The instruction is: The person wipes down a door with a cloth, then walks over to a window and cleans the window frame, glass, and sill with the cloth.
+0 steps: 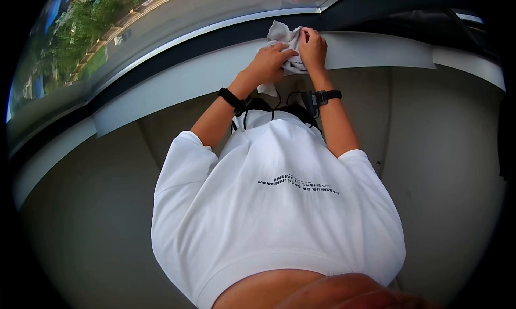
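Note:
A crumpled whitish cloth (288,36) lies bunched on the pale window ledge, with one end hanging over the ledge's near edge. My left hand (267,64) rests on the cloth's left side, fingers pointing right across it and closed on its folds. On the right side, my right hand (313,48) pinches the cloth between thumb and fingers. The two hands are close together, with the cloth between them. Black straps circle both wrists.
The pale ledge (365,48) curves across the view below a dark window frame (215,47). Through the glass at the upper left, trees (86,37) and a road show. Large floor tiles (446,148) lie below the ledge.

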Demonstrator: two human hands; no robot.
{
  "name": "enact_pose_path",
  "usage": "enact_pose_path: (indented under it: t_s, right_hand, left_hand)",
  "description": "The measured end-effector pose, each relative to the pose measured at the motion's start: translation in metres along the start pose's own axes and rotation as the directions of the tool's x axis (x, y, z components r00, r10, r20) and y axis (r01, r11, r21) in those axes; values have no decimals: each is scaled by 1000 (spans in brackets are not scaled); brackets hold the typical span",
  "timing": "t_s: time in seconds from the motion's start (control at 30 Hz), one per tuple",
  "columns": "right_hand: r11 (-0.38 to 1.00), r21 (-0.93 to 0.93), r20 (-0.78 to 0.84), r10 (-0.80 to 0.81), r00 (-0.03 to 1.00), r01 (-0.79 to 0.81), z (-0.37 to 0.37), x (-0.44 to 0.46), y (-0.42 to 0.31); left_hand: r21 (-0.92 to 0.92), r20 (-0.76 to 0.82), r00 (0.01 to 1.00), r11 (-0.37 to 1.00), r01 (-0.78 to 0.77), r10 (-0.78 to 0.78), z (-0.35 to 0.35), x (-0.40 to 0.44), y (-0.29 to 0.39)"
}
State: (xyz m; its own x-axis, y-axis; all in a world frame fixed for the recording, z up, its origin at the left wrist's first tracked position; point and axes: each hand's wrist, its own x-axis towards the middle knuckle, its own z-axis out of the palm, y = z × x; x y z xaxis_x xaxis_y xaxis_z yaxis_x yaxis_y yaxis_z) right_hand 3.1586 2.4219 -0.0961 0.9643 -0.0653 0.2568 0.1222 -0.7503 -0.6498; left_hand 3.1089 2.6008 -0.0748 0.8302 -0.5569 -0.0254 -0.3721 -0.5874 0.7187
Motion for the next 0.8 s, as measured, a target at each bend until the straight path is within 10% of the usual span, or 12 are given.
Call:
enact_pose_path:
  t_s: [0.37,0.8]
  right_hand:
    - [906,-423,203,68,977,25,-21,-1,-1]
    - [872,-477,345,72,936,109,-23,-1,-2]
  left_hand:
    - [488,-242,964,873,22,110,-10,1,12]
    - [138,-55,998,990,-19,27,7,-12,-7]
